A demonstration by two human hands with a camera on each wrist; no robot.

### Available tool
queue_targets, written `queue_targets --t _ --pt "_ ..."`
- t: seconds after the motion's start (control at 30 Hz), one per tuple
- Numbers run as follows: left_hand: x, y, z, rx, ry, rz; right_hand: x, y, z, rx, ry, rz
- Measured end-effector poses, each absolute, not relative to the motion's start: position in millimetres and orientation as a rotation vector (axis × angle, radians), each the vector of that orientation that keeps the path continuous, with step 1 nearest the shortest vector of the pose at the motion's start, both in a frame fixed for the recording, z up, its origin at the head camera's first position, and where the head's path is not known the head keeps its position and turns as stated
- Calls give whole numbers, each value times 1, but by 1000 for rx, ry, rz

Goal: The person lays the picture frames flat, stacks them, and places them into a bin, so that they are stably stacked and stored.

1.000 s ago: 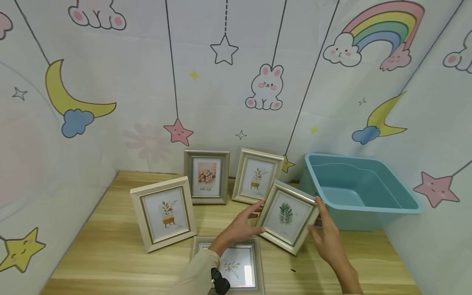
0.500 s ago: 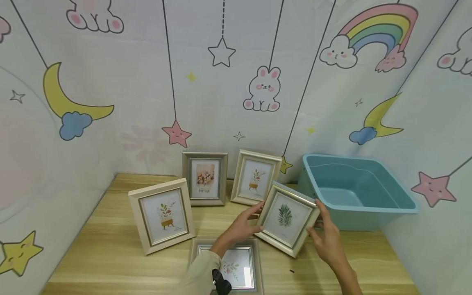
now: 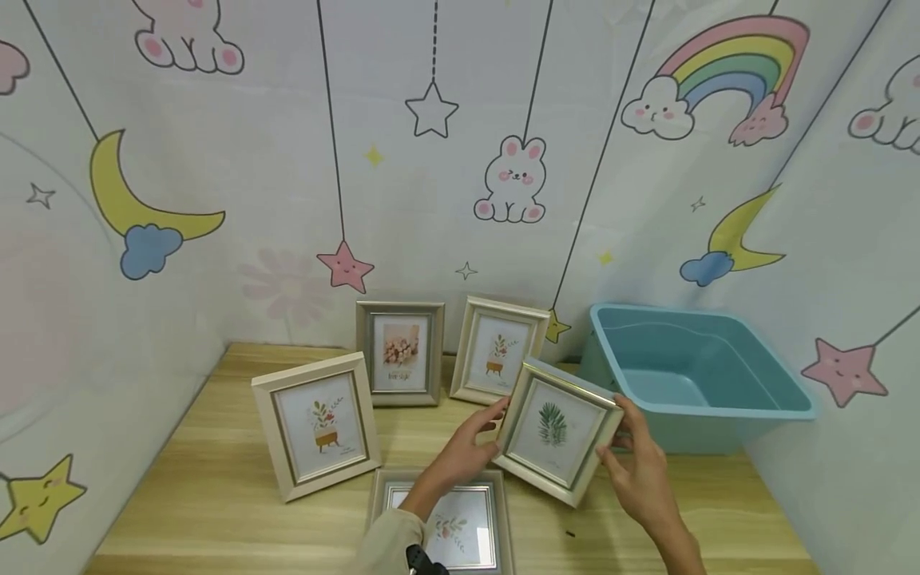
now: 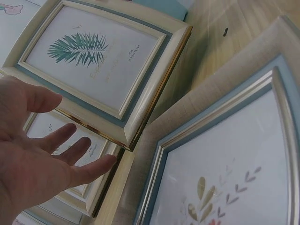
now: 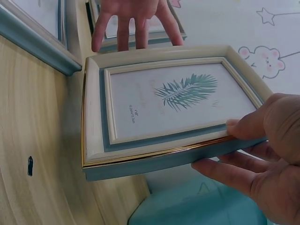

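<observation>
The right hand [image 3: 641,471] has its grip clamped on the right edge of a picture frame with a green leaf print [image 3: 552,431], thumb on the front and fingers beneath and behind. The left hand [image 3: 460,459] is beside the opposite edge, its fingers apart and stretched out; whether it touches the frame I cannot tell. The leaf frame is tilted, its face turned up toward the person, just in front of a blue bin [image 3: 690,431]; whether its lower corner rests on the table [image 3: 180,495] is not clear.

Below the left wrist, a grey-beige frame [image 3: 465,531] lies face up on the table, partly covered by the forearm in its pale sleeve [image 3: 388,543]. A small dark piece [image 3: 570,533] lies near it, to the right.

Farther back, a cream frame with a potted-plant print [image 3: 497,351] stands leaning back, its lower right corner hidden behind the leaf frame. To its left stands a silver-grey frame with a pink flower photo [image 3: 400,353]. Nearer the left, another cream frame [image 3: 316,431] stands at an angle. Behind everything hangs a white cloth [image 3: 402,192] printed with stars, moons, rabbits and a rainbow.
</observation>
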State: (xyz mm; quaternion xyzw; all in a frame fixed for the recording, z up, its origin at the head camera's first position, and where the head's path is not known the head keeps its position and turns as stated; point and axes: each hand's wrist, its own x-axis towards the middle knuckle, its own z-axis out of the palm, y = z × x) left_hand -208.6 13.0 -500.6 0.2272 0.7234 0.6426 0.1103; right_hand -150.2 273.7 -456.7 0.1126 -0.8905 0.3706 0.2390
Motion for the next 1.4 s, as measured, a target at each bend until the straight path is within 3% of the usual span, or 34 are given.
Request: queue_targets --t 0.47,0.73,1.03,1.4 --pt "-184 6 -497 528 2157 2079 -139 262 -444 340 -2373 1164" --pt "-163 -1 -492 160 2213 2125 -135 257 -434 315 -2329 1346" --pt "-147 3 -492 -121 1719 2476 -138 253 -435 322 -2153 1752" --pt "-139 7 -500 4 1115 2725 -141 243 -438 283 -1983 1999"
